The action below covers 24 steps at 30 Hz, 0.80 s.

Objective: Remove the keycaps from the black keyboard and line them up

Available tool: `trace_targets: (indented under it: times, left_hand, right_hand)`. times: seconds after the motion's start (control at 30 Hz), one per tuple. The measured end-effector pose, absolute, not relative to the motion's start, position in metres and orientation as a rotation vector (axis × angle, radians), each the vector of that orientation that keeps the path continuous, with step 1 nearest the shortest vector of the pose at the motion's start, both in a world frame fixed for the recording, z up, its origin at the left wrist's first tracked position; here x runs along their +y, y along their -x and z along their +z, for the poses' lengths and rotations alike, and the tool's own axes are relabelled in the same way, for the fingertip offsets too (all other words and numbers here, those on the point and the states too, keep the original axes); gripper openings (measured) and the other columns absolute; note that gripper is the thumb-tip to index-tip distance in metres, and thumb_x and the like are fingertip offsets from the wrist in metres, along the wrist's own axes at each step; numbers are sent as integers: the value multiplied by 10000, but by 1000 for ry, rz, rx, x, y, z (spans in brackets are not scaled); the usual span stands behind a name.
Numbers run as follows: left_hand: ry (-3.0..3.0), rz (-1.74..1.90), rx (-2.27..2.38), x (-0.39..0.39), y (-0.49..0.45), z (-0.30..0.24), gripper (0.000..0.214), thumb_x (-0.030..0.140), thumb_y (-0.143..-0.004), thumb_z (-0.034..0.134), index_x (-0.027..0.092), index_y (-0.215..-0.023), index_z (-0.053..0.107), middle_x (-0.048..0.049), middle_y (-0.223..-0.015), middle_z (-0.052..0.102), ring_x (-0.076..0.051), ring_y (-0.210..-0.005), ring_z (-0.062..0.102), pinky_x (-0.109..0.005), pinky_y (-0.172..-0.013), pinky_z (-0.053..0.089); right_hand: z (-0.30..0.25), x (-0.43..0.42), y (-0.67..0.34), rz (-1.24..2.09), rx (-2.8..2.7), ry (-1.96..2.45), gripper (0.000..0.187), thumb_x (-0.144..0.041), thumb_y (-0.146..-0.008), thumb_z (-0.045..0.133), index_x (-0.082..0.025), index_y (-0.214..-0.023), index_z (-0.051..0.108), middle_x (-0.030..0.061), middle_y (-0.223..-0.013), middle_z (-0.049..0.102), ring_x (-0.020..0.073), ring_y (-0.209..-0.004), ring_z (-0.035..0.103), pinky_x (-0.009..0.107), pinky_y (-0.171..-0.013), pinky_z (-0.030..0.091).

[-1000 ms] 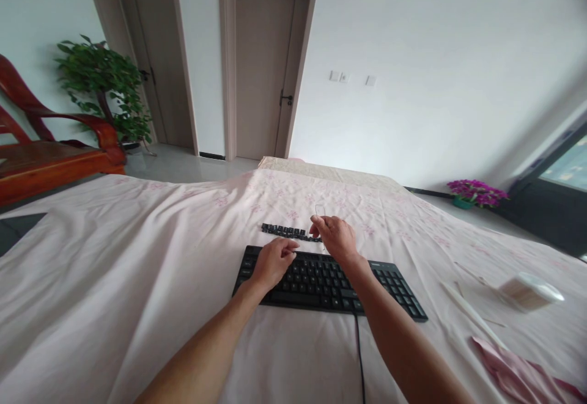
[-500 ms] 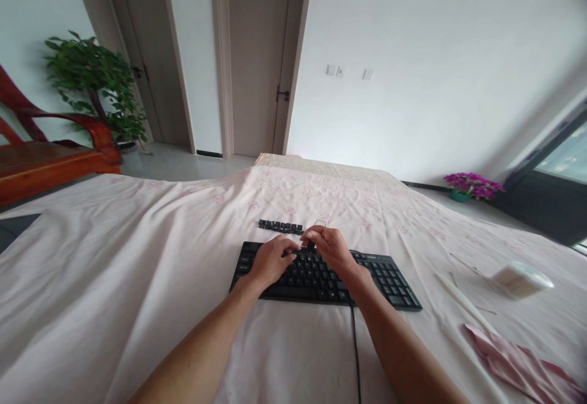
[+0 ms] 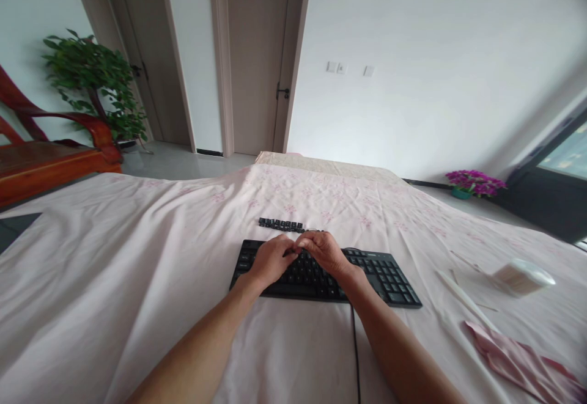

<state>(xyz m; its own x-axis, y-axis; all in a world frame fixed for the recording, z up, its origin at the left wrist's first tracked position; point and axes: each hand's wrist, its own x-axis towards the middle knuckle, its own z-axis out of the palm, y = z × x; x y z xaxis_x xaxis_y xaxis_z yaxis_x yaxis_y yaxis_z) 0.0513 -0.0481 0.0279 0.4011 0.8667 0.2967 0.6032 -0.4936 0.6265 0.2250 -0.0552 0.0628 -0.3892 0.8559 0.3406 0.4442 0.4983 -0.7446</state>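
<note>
A black keyboard (image 3: pixel 321 282) lies on the pink-flowered cloth, under both hands. My right hand (image 3: pixel 323 250) is closed above its upper rows, pinching a wire keycap puller (image 3: pixel 312 230), of which only a thin bit of wire shows beyond the fingers. My left hand (image 3: pixel 274 257) rests over the left part of the keyboard, thumb and fingers drawn together against my right fingertips. Whatever sits between the left fingers is hidden. Just behind the keyboard, several loose black keycaps (image 3: pixel 280 225) stand in a row.
To the right lie a clear tub of cotton swabs (image 3: pixel 525 277), some loose swabs, a white strip (image 3: pixel 472 301) and a pink cloth (image 3: pixel 518 355). The keyboard cable (image 3: pixel 356 355) runs toward me. A wooden chair (image 3: pixel 55 153) stands at the left.
My right hand has shifted slightly left and turned over, its fingertips now meeting the left ones. The wire loop that stood up above it has tipped lower. My left hand has barely moved.
</note>
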Motion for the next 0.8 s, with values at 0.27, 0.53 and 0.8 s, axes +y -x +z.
trace_targets:
  times: [0.27,0.53,0.8]
  left_hand:
    - [-2297,812,1285,-49,-59,29,55,242,-779,633,234,-820,670,-7,-822,631,-172,-793,590,-246,-685,393]
    - [-2258,797,1366,-50,-71,31,136,358,-769,651,226,-733,652,2,-784,632,-156,-744,570,-231,-633,350]
    - [-2332,865,1298,-52,-71,28,167,374,-811,601,223,-743,625,-3,-796,623,-164,-766,561,-244,-659,347]
  right_hand:
    - [48,-55,-225,706,-1901,1068,492,-493,-936,363,-162,-788,696,22,-669,653,117,-574,567,212,-591,451]
    - [33,-63,-222,472,-1874,1123,508,-479,-948,315,-174,-694,632,26,-656,620,139,-634,594,232,-668,466]
    - [39,-72,-220,381,-1811,1087,478,-453,-944,323,-196,-657,606,29,-633,610,149,-626,585,244,-686,459]
